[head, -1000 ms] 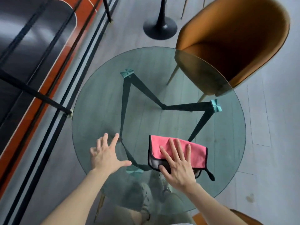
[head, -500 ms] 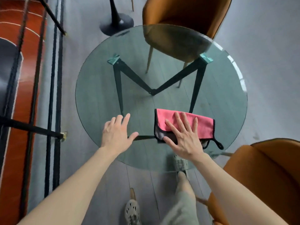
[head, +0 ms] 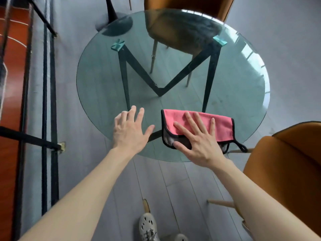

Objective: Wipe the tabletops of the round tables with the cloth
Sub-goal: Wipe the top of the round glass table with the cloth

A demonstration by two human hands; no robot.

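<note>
Round glass bench (head: pixel 104 80) over grey floor (head: pixel 173 188); my right grip (head: pixel 199 143) lay flat, fingers spread, pressing pink cloth (head: pixel 224 129) at near edge; left grip (head: pixel 129 133) spread open just beside it

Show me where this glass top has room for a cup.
Bare: the far half of the glass top, left rim to right rim, up to the far chair. Crowded: the near edge, left hand beside the pink cloth under the right hand.

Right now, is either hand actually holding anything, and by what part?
Nothing is gripped. The right hand presses flat on the pink cloth, over its left half, fingers straight. The left hand holds nothing.
</note>
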